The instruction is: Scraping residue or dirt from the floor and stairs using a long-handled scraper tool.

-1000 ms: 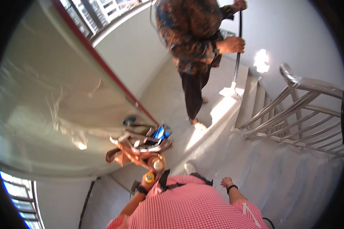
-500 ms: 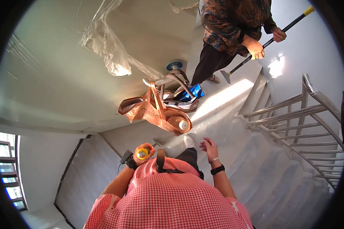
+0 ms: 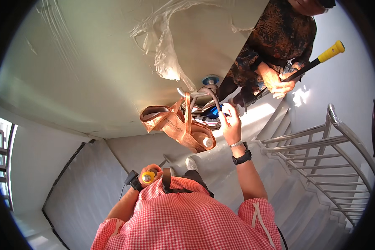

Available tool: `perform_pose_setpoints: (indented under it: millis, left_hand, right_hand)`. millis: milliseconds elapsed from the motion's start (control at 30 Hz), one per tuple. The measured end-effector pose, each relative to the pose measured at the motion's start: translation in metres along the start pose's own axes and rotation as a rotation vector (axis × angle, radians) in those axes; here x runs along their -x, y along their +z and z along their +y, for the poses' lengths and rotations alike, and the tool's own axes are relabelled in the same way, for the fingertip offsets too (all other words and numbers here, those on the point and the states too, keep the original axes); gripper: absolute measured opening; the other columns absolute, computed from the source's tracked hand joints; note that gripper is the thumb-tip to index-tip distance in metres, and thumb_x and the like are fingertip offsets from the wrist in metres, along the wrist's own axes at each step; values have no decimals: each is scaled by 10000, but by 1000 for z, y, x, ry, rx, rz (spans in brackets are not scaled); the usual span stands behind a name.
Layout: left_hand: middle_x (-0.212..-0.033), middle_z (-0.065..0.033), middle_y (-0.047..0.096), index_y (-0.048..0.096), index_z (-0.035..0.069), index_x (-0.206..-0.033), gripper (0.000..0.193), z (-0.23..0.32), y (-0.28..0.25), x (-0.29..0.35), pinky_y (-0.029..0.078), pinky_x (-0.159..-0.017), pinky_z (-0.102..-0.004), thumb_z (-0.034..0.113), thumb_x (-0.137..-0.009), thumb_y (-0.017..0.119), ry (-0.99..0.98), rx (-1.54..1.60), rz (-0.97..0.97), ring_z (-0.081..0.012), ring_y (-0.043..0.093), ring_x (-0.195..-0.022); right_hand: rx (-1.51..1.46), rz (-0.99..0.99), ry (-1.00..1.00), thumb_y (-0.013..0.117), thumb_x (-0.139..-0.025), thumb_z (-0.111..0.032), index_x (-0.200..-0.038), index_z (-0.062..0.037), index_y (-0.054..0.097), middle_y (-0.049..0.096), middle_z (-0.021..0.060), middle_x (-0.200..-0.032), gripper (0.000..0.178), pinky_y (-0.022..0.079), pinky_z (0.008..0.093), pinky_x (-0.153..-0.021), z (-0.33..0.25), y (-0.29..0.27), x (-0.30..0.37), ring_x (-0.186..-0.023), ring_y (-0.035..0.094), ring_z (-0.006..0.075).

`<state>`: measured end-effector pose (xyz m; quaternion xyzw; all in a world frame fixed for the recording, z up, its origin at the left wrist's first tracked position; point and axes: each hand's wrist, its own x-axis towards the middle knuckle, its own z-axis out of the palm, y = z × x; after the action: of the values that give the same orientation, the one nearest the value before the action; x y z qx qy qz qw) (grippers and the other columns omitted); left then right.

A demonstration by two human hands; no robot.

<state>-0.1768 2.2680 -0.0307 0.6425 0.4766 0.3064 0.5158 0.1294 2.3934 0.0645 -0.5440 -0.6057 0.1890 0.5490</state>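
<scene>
My left hand (image 3: 150, 173) is wrapped round the yellow-ended handle of a scraper (image 3: 148, 177), held low in front of my body. The scraper's small blade shows past my hand, close to my shoe. Stretched forward, my right hand (image 3: 232, 121) is at the right side of a striped bag (image 3: 208, 122), by its grey looped handle (image 3: 212, 93). Its fingers are curled in, and whatever they pinch is hidden. Just left of it, an orange tote bag (image 3: 175, 127) hangs from a hook or knob on the pale panel, with a white-capped bottle (image 3: 207, 142) inside.
A co-worker (image 3: 279, 46) stands at the far right, both hands on a long black scraper with a yellow grip (image 3: 331, 51). A metal stair railing (image 3: 321, 141) and steps lie to the right. Torn clear film (image 3: 166, 58) hangs off the pale panel (image 3: 108, 75).
My right hand has moved forward from beside my body to the bags, and its fingers have curled. My left hand keeps the scraper. The co-worker's scraper has been raised, its grip now nearer.
</scene>
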Motion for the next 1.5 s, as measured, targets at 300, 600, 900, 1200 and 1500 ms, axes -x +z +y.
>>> perform_pose_setpoints:
  millis: [300, 600, 900, 1200, 1500]
  left_hand:
    - [-602, -12, 479, 486, 53, -677, 93, 14, 10, 3, 365, -503, -201, 113, -657, 555, -94, 49, 174, -82, 441, -554]
    - [-663, -15, 475, 489, 55, -701, 133, 10, 23, 8, 381, -529, -201, 73, -624, 596, -156, 172, 119, -87, 459, -592]
    - [-675, -25, 480, 490, 61, -694, 125, 18, 23, 7, 382, -542, -215, 46, -616, 587, -63, 297, 165, -104, 463, -599]
    - [-699, -32, 494, 477, 58, -727, 103, 17, 25, 17, 381, -558, -212, 69, -650, 544, -59, 67, 195, -107, 467, -610]
    - [-715, -25, 500, 484, 54, -758, 122, 26, 21, 18, 390, -558, -206, 81, -658, 549, -112, 67, 186, -93, 474, -624]
  right_hand:
    - [-36, -266, 10, 490, -689, -34, -948, 7, 399, 446, 139, -877, 278, 413, 282, -637, -20, 55, 9, -766, 472, 228]
    - [-54, -278, 73, 442, -748, -131, -837, -5, 404, 425, 38, -636, 158, 355, 230, -501, -9, 98, 1, -565, 397, 110]
    - [-771, -286, 405, 342, -805, -171, -839, -32, 428, 315, -54, -563, 166, 240, 134, -413, -15, 102, -1, -482, 282, 12]
    - [-350, -365, 125, 323, -799, -130, -972, -12, 362, 355, 5, -510, 212, 276, 155, -383, -34, 113, -37, -425, 332, 59]
    - [-670, -627, 393, 336, -796, -158, -1016, -63, 371, 407, -3, -480, 242, 288, 150, -362, -63, 117, -41, -397, 364, 38]
